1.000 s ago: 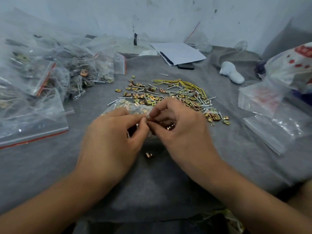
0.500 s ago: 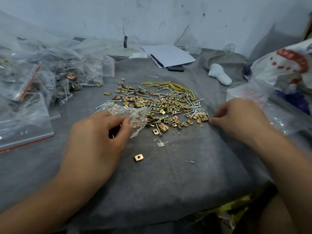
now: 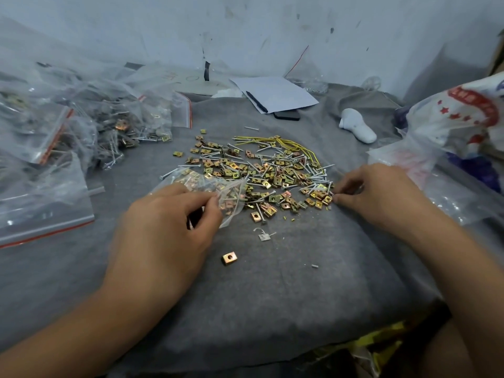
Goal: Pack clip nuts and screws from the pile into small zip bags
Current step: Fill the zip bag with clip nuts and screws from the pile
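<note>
Grey felt cloth [image 3: 272,296] is bearing a half-sorted job.
Left hand [image 3: 163,230] is pinching a part-filled zip bag [image 3: 215,192]; right hand [image 3: 381,192] is picking at the pile [image 3: 261,170]. Filled bags [image 3: 81,126] are stacking up alongside, though plenty is remaining.

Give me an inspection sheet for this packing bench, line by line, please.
Surface: grey felt cloth covering the bench.
Job's things: pile of clip nuts and screws; small zip bag, partly filled; stray clip nut lying apart.
Clutter: heap of filled bags, paper with pen, white object, printed plastic bag.
Hands: left hand holds the zip bag; right hand pinches at the pile's edge.
Cables: thin red wire on the wall.
Surroundings: scuffed white wall.
</note>
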Motion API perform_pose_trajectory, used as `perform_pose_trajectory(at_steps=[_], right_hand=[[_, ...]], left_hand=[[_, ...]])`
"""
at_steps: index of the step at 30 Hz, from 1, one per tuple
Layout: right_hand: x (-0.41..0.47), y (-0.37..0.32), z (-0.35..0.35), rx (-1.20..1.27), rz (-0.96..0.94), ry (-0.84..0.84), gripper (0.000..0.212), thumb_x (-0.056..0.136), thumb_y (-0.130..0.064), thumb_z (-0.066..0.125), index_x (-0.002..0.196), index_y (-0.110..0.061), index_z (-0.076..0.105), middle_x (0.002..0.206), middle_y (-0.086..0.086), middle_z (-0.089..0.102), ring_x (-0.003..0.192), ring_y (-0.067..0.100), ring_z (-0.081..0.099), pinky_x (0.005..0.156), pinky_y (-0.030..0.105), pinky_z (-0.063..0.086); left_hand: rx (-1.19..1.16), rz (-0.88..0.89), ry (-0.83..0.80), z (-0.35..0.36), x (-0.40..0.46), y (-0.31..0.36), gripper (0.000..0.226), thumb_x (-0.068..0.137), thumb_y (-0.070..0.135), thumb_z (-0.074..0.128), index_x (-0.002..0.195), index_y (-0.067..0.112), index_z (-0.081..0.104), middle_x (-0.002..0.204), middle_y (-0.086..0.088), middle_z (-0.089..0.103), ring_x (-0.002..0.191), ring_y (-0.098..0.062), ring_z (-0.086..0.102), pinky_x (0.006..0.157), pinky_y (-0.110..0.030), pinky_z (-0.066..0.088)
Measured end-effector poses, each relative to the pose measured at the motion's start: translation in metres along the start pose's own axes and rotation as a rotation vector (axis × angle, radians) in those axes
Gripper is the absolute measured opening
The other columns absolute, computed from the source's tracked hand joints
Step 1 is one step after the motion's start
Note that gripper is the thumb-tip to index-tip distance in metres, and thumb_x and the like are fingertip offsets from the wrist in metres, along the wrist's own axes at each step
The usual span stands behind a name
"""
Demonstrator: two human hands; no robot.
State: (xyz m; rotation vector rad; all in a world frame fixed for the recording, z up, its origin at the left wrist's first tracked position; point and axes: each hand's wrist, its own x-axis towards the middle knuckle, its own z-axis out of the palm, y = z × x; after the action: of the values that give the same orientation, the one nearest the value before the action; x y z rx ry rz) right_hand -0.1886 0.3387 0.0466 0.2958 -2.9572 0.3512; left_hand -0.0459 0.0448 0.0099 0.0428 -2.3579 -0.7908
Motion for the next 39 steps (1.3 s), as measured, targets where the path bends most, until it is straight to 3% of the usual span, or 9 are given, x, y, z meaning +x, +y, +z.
perform_pose_trajectory(at_steps=[5,8,14,18,21,24,27,31,39], right_hand=[[0.002,0.003,-0.001,-0.016,-0.011,-0.055,0.024,0.085,-0.028,0.082,0.068,-0.032,0.065,0.075,-0.013,0.064,0.077,0.014,0.062,0.072,0.033,0.05],[0.001,0.002,-0.001,0.01,0.009,-0.071,0.017,0.083,-0.03,0.078,0.071,-0.03,0.065,0.076,-0.012,0.066,0.08,0.014,0.064,0.076,0.036,0.054],[0.005,0.009,-0.009,0.44,0.122,0.078,0.013,0.081,-0.026,0.082,0.075,-0.018,0.073,0.072,-0.004,0.074,0.075,0.016,0.066,0.073,0.033,0.05],[-0.001,-0.002,-0.012,0.625,0.042,0.197,0.013,0.087,-0.03,0.083,0.085,-0.02,0.076,0.079,0.005,0.073,0.072,0.016,0.06,0.073,0.037,0.047],[-0.022,-0.039,-0.002,0.815,-0.095,0.227,0.009,0.085,-0.03,0.085,0.087,-0.024,0.079,0.072,0.003,0.073,0.063,0.008,0.057,0.062,0.025,0.048],[-0.052,-0.086,0.017,0.968,-0.289,0.139,0.013,0.082,-0.021,0.087,0.093,-0.024,0.08,0.082,-0.003,0.077,0.077,0.008,0.073,0.07,0.019,0.056],[-0.064,-0.115,0.03,0.927,-0.42,0.166,0.019,0.085,-0.013,0.086,0.1,-0.022,0.079,0.093,-0.008,0.078,0.091,0.015,0.076,0.083,0.027,0.06],[-0.066,-0.128,0.037,0.716,-0.538,0.292,0.018,0.086,-0.011,0.085,0.102,-0.017,0.081,0.098,-0.012,0.077,0.094,0.002,0.073,0.084,0.021,0.058],[-0.067,-0.131,0.045,0.591,-0.373,0.28,0.018,0.086,-0.036,0.08,0.096,-0.032,0.066,0.086,-0.014,0.077,0.078,0.0,0.073,0.069,0.029,0.061]], left_hand=[[-0.031,-0.041,0.011,0.001,0.003,0.0,0.029,0.099,0.039,0.061,0.086,0.023,0.08,0.072,0.009,0.066,0.066,-0.011,0.062,0.059,-0.042,0.053],[-0.049,-0.076,0.013,0.0,0.003,0.0,0.023,0.098,0.035,0.066,0.085,0.023,0.08,0.068,0.008,0.063,0.064,-0.01,0.061,0.058,-0.042,0.051],[-0.039,-0.105,0.01,0.001,0.004,-0.002,0.026,0.097,0.036,0.064,0.082,0.021,0.079,0.067,0.007,0.062,0.063,-0.01,0.059,0.058,-0.042,0.05],[-0.125,-0.179,0.0,0.0,0.005,-0.002,0.026,0.097,0.037,0.064,0.081,0.023,0.079,0.071,0.009,0.067,0.068,-0.009,0.062,0.061,-0.04,0.052],[-0.171,-0.228,-0.011,-0.001,0.008,-0.002,0.019,0.096,0.039,0.066,0.087,0.035,0.082,0.076,0.015,0.071,0.076,-0.002,0.064,0.064,-0.031,0.052],[-0.209,-0.226,-0.013,-0.002,0.008,0.0,0.019,0.094,0.042,0.064,0.094,0.037,0.083,0.078,0.016,0.072,0.076,-0.001,0.065,0.062,-0.024,0.047],[-0.171,-0.129,-0.001,-0.002,0.007,0.004,0.021,0.094,0.04,0.063,0.096,0.035,0.083,0.076,0.012,0.071,0.075,-0.006,0.065,0.065,-0.026,0.047],[-0.235,-0.153,0.014,-0.003,0.008,0.003,0.023,0.093,0.039,0.062,0.104,0.036,0.082,0.075,0.013,0.069,0.075,-0.004,0.065,0.065,-0.028,0.048],[-0.024,0.111,-0.004,-0.001,0.0,0.011,0.027,0.096,0.037,0.057,0.107,0.03,0.082,0.072,0.007,0.059,0.062,-0.014,0.056,0.054,-0.04,0.049]])
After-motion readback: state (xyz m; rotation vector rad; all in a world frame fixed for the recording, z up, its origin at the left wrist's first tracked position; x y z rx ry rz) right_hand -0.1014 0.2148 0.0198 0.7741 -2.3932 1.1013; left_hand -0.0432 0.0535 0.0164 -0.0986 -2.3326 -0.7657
